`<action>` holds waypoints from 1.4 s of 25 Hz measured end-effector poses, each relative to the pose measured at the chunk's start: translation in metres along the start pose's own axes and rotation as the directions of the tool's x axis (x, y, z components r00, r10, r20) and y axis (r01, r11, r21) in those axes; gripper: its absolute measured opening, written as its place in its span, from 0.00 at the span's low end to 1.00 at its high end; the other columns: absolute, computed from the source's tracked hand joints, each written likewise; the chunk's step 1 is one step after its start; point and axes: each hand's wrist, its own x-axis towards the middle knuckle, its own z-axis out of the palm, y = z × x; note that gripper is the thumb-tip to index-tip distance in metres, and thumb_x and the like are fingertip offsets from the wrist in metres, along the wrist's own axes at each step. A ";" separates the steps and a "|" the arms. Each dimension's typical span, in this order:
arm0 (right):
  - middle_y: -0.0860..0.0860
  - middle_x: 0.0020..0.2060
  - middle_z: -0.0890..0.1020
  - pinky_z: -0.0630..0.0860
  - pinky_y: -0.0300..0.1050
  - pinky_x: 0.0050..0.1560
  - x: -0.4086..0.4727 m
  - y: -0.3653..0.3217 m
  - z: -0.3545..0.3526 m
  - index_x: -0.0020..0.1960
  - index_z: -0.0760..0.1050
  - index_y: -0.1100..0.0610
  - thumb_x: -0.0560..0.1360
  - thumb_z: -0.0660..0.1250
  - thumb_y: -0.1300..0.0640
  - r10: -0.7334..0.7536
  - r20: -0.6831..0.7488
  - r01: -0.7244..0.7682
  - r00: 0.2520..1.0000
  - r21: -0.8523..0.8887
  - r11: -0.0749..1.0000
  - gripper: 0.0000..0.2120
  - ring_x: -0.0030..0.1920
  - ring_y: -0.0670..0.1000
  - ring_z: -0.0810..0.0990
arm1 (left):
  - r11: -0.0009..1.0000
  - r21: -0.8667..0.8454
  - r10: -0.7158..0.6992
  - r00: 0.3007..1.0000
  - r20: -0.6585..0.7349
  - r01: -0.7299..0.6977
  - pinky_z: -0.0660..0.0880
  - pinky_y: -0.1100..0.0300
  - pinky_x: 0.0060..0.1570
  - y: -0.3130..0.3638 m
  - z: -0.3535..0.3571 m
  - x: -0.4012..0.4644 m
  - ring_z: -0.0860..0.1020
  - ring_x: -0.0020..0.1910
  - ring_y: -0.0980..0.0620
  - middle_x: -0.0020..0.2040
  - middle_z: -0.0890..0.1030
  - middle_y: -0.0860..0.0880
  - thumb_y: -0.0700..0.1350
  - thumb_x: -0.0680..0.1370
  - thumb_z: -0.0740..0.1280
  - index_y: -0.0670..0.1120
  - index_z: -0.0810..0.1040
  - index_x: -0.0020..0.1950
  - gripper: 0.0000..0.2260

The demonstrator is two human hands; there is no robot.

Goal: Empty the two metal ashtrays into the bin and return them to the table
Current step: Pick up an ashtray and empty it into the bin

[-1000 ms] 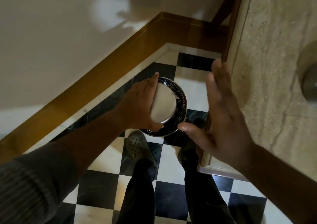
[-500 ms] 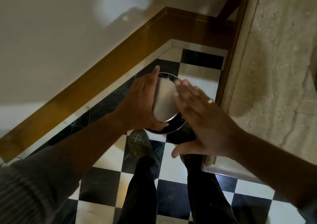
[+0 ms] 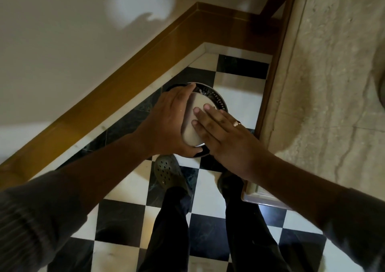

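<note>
A round metal ashtray is held upside down, its flat underside facing me. My left hand grips it by the rim from the left. My right hand, fingers straight and together, lies flat against the ashtray's underside. Directly below the ashtray is the bin, a round dark container with a shiny perforated rim, mostly hidden by both hands. It stands on the checkered floor in the corner. The table with a pale stone top is on the right. A second ashtray shows only as a blurred shape at the right edge.
A black and white checkered floor lies below, with my legs and shoes in the middle. A wooden skirting board runs along the white wall. The table's corner juts out near my right leg.
My right hand swung in from the right, where it was held open and apart, and now presses flat on the upturned ashtray's base. My left hand keeps the ashtray over the bin.
</note>
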 end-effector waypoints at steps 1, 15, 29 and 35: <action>0.66 0.70 0.74 0.70 0.61 0.69 -0.001 0.002 0.000 0.70 0.71 0.66 0.78 0.63 0.58 0.022 -0.064 -0.021 0.998 0.013 1.000 0.23 0.71 0.67 0.72 | 0.999 -0.031 -0.014 1.000 0.018 0.014 0.59 0.64 0.66 0.002 -0.001 0.002 0.63 0.71 0.50 0.76 0.65 0.43 0.65 0.58 0.79 0.42 0.54 0.79 0.60; 0.58 0.43 0.79 0.71 0.40 0.34 0.037 -0.012 0.006 0.52 0.79 0.67 0.80 0.60 0.61 0.681 0.630 -0.743 0.372 0.642 -0.188 0.11 0.44 0.55 0.77 | -0.002 -0.756 -0.675 0.556 0.484 0.655 0.75 0.49 0.52 0.016 -0.022 -0.003 0.79 0.58 0.46 0.56 0.83 0.46 0.63 0.80 0.51 0.49 0.80 0.56 0.25; 0.65 0.42 0.84 0.83 0.64 0.46 0.004 0.027 -0.107 0.47 0.81 0.68 0.78 0.61 0.63 0.866 0.397 -0.642 0.304 0.757 -0.122 0.11 0.44 0.62 0.84 | 0.160 -0.835 -0.623 0.710 0.328 0.527 0.76 0.47 0.54 0.110 -0.102 0.027 0.78 0.53 0.50 0.52 0.80 0.52 0.61 0.81 0.53 0.47 0.76 0.64 0.23; 0.67 0.42 0.83 0.82 0.70 0.43 -0.057 0.086 -0.123 0.44 0.79 0.71 0.75 0.61 0.63 0.926 0.352 -0.554 0.140 0.803 -0.221 0.12 0.45 0.67 0.83 | 0.272 -0.838 -0.502 0.813 0.296 0.473 0.77 0.49 0.54 0.175 -0.082 0.096 0.81 0.56 0.47 0.56 0.83 0.48 0.61 0.81 0.54 0.51 0.81 0.54 0.20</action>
